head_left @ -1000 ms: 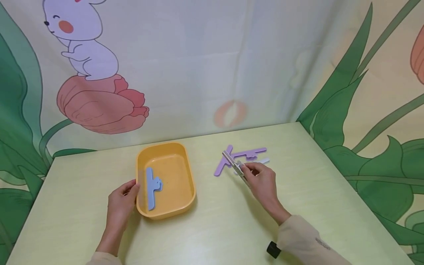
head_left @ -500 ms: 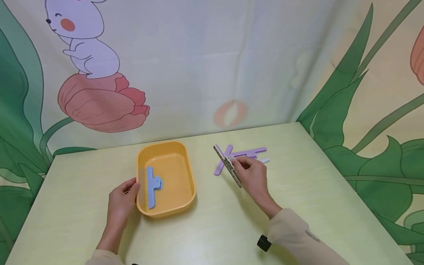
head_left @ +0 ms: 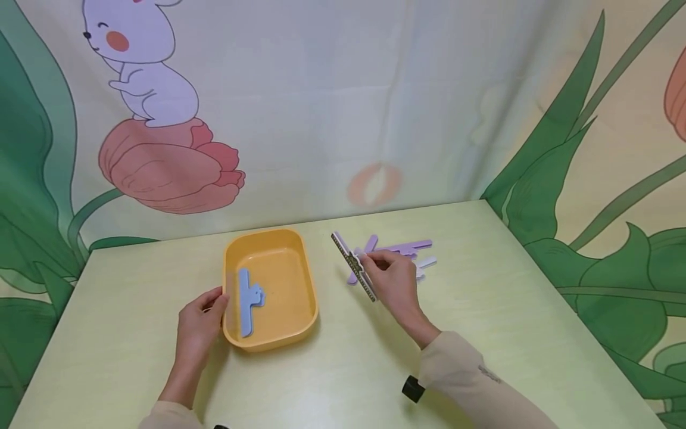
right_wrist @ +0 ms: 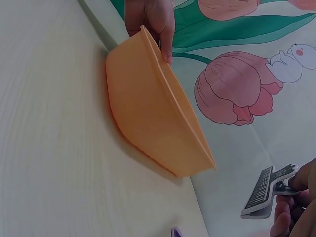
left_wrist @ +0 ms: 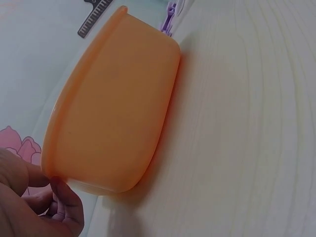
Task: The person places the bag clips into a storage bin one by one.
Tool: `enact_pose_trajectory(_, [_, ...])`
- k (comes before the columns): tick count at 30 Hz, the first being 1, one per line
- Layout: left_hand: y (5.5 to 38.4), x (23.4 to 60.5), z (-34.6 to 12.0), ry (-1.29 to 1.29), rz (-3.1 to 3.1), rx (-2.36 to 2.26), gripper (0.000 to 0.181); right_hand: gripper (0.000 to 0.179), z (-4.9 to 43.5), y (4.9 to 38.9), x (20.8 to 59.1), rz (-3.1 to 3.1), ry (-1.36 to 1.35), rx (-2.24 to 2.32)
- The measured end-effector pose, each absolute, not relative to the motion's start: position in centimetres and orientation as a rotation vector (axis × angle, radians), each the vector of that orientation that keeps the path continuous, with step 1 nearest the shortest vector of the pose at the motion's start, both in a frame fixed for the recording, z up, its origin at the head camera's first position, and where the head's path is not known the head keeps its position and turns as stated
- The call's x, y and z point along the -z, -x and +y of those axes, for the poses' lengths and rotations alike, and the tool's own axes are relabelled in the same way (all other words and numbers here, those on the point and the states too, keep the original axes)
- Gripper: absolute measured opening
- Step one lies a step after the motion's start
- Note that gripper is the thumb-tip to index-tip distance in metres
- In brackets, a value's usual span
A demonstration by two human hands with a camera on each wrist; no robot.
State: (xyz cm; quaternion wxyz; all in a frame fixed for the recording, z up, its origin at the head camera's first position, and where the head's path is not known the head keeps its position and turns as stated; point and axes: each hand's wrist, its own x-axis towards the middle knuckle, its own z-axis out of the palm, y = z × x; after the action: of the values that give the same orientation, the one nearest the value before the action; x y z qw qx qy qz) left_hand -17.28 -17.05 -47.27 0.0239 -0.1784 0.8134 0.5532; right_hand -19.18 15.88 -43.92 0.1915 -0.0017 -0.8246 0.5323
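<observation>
While the left hand [head_left: 199, 325] steadies a deep yellow-orange plastic tray [head_left: 289, 286], the right hand [head_left: 393, 283] holds a long pale plastic clip with a dark ridged strip [head_left: 354, 266] off the table

Because the pale clip hangs in the air between the tray and the loose clips, well apart from the tray's right wall, the step in hand looks like a carry. The right thumb and fingers pinch it near its middle, on the handle side; a light pinch there seems best, since a hard squeeze could spring the clip open. The left thumb and fingers pinch the tray's left rim, and that grip should stay gentle so the tray neither tips nor slides.

The clip stands on a slant, its far end leaning left. If it is bound for the tray, it should rise clear of the right rim first, then turn flat. A flat, light blue plastic clip [head_left: 246, 304] lies inside along the left wall, its handle facing the middle, so the floor to its right is the better landing. Lowering until contact would be safer than dropping. On the pale wooden table [head_left: 343, 381], purple plastic clips [head_left: 409, 246] and a whitish plastic piece [head_left: 427, 262], partly hidden behind the right hand, call for a wrist kept high.
</observation>
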Motion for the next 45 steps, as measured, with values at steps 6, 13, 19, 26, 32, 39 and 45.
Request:
enact_pose_trajectory(6, [17.3,47.4,-17.0,0.541,2.521,-1.712,0.047,0.012,14.7,19.5,43.6,-2.313,-0.025,-1.508])
enact_pose_trajectory(13, [17.3,47.3,-17.2,0.54,2.526,-1.709,0.047,0.012,13.1,19.9,43.1,-2.34,-0.053,-1.493])
enact_pose_trajectory(19, [17.2,47.4,-17.2,0.542,2.518,-1.711,0.047,0.012,11.9,20.2,42.9,-2.369,-0.035,-1.519])
enact_pose_trajectory(26, [17.2,47.4,-17.3,0.541,2.533,-1.711,0.047,0.012,10.6,20.4,42.8,-2.392,-0.057,-1.539])
enact_pose_trajectory(32, [17.3,47.6,-17.2,0.533,2.532,-1.723,0.047,0.012,9.5,20.5,42.6,-2.449,-0.054,-1.534])
enact_pose_trajectory(39, [17.4,47.7,-17.3,0.533,2.529,-1.731,0.047,0.012,8.2,20.9,42.4,-2.484,-0.043,-1.559])
enact_pose_trajectory(45, [17.4,47.6,-17.2,0.525,2.529,-1.744,0.046,0.014,7.2,21.2,42.2,-2.512,-0.025,-1.547])
